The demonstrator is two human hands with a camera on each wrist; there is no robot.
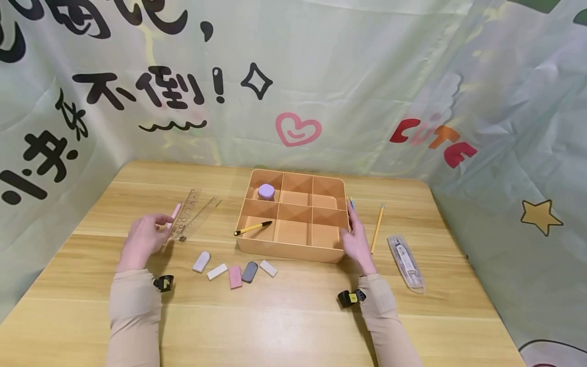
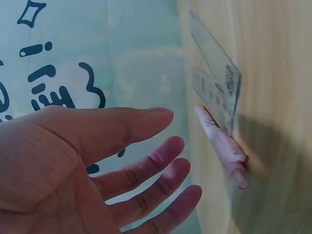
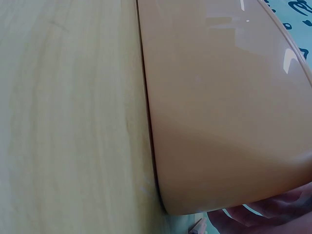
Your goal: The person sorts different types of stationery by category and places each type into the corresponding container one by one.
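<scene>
In the head view, my left hand [image 1: 145, 239] hovers at the left beside a pink pen [image 1: 176, 210]. The left wrist view shows its thumb and fingers spread loosely, apart from the pink pen [image 2: 222, 146]. Just past the pen lie a clear ruler [image 1: 187, 206] and a clear set square [image 1: 202, 214]. My right hand [image 1: 357, 242] holds the right side of a tan divided organizer box [image 1: 293, 248], thumb at the rim and fingers along the outer wall. In the right wrist view the box's smooth wall [image 3: 219, 107] hides part of the fingers.
Inside the box are a purple round item [image 1: 266, 191] and a black-and-yellow pen [image 1: 253, 228]. Several erasers [image 1: 235, 277] lie before it. Right of it are a yellow pencil [image 1: 378, 229] and a clear case [image 1: 406, 262]. A printed cloth [image 1: 367, 66] hangs behind.
</scene>
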